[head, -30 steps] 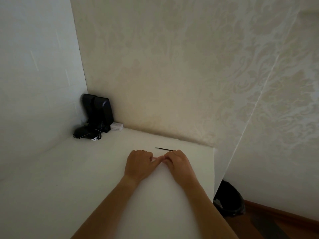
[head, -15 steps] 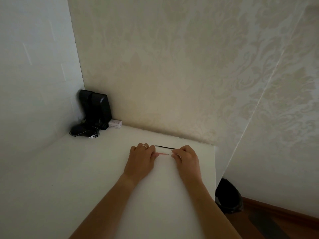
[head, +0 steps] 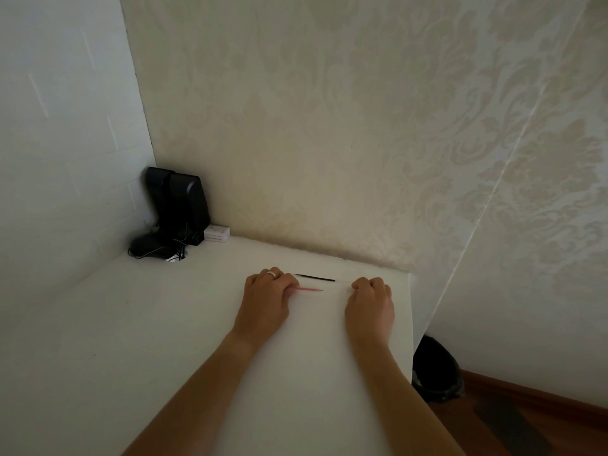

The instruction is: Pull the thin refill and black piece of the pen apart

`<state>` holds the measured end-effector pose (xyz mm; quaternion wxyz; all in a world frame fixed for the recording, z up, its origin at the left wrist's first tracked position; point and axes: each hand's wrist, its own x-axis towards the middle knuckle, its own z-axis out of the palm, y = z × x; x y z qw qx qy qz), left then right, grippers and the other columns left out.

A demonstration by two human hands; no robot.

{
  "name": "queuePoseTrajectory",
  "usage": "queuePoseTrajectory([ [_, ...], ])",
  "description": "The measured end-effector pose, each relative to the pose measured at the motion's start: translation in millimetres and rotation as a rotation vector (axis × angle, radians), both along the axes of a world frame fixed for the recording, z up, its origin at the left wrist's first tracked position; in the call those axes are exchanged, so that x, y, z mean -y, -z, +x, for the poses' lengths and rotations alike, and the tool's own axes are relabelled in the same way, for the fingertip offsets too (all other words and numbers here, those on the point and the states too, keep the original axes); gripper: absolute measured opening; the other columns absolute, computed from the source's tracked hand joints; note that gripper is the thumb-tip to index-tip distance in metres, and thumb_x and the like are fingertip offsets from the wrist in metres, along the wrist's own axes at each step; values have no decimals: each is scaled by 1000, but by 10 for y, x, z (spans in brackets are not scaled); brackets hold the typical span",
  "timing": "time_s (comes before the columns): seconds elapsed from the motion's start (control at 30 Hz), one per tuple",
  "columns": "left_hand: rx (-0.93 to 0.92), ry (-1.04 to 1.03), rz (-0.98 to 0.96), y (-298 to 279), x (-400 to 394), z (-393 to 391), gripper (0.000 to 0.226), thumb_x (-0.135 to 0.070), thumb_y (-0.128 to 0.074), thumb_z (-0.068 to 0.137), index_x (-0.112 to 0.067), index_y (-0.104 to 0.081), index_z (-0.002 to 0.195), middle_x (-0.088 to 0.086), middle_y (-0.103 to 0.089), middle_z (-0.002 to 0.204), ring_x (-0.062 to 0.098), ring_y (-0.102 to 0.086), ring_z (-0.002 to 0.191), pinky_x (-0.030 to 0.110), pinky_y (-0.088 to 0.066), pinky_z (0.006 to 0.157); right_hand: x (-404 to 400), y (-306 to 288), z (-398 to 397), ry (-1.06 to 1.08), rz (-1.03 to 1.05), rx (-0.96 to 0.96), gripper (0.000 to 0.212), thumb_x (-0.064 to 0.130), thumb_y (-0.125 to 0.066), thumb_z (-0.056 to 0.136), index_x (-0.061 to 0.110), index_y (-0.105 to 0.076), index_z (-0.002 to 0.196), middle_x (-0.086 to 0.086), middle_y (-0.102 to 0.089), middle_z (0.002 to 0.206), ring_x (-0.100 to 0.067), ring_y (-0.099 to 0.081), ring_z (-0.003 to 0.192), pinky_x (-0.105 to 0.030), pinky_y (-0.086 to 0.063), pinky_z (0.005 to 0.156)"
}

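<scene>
On the white table (head: 197,324), my left hand (head: 266,301) lies knuckles up with a ring on one finger. It pinches the left end of a thin red stick (head: 307,289), whose pointed tip faces right and lies free. My right hand (head: 370,302) rests near the table's right edge, fingers curled under, a gap away from the red tip. Whether it pinches anything small is hidden by the fingers. A thin black stick (head: 314,278) lies on the table just beyond both hands.
Two black speakers (head: 181,209) with a tangle of cable (head: 154,250) stand in the far left corner, with a small white box (head: 217,233) beside them. Patterned wallpaper (head: 329,126) backs the table. A black bin (head: 436,370) sits on the wooden floor past the right edge.
My hands were together a second ago and have drawn apart. The right hand slid right, off the red stick, which stays in my left hand.
</scene>
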<state>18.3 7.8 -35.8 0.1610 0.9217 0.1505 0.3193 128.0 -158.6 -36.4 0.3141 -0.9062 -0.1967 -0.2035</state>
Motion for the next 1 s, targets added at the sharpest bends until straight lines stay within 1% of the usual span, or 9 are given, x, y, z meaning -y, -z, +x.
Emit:
queuePoseTrajectory([
  [0.13, 46, 44, -90, 6, -36, -16, 20, -7, -63, 92, -21, -75, 101, -3, -64, 96, 16, -58, 93, 30, -46, 87, -4, -25, -33, -40, 6, -20, 23, -4, -59, 81, 9, -68, 98, -7, -62, 97, -26, -55, 92, -39, -52, 68],
  [0.27, 59, 56, -127, -13, -3, -23, 20, -7, -61, 94, -19, -75, 102, -4, -62, 96, 13, -55, 95, 21, -43, 86, 2, -39, -42, -58, 22, 23, 21, 2, -60, 83, 11, -68, 100, -6, -63, 97, -25, -56, 90, -39, -52, 69],
  [0.4, 70, 53, -110, -14, -6, -27, 21, -5, -62, 92, -19, -75, 101, -3, -64, 94, 15, -57, 93, 27, -48, 87, -11, -32, -28, -94, -25, 60, 8, 11, -63, 89, 15, -69, 93, -2, -64, 93, -25, -56, 87, -38, -49, 71],
  [0.53, 78, 49, -108, -29, 3, -40, 21, -3, -64, 90, -18, -75, 99, -2, -66, 93, 16, -59, 90, 29, -49, 85, -12, 1, -6, -60, -52, 67, 8, 11, -62, 90, 14, -68, 86, -3, -63, 85, -24, -53, 82, -35, -44, 69],
  [0.67, 88, 47, -105, -38, -1, -40, 20, -4, -64, 89, -18, -75, 98, -1, -67, 92, 18, -60, 89, 33, -50, 84, -15, 1, -7, -43, -66, 73, 7, 11, -62, 89, 14, -67, 85, -3, -63, 84, -23, -52, 81, -33, -43, 67],
  [0.77, 87, 52, -104, -26, 2, -41, 19, -4, -64, 90, -18, -74, 98, -1, -67, 92, 18, -60, 89, 35, -51, 85, -16, 3, -7, -58, -80, 52, 8, 12, -60, 89, 14, -67, 87, -2, -62, 88, -22, -52, 85, -33, -45, 71],
  [0.87, 96, 53, -93, -14, -4, -42, 19, -5, -65, 89, -19, -73, 97, -2, -67, 90, 18, -61, 86, 37, -52, 83, -10, -7, -16, -70, -66, 61, 8, 11, -63, 85, 14, -68, 90, -2, -62, 90, -23, -53, 87, -34, -47, 73],
  [0.93, 99, 57, -84, -16, -7, -40, 19, -6, -64, 89, -20, -73, 98, -2, -67, 91, 18, -61, 86, 38, -52, 82, -10, -40, -36, -130, -17, 104, 9, 12, -64, 85, 15, -69, 91, -1, -63, 92, -23, -54, 87, -35, -49, 74],
  [1.0, 98, 58, -76, -17, -16, -32, 19, -8, -63, 90, -22, -72, 98, -3, -67, 92, 17, -61, 87, 40, -52, 82, -17, -70, -59, -267, 25, 193, 9, 16, -63, 88, 17, -70, 94, 2, -65, 94, -20, -54, 88, -32, -48, 77],
])
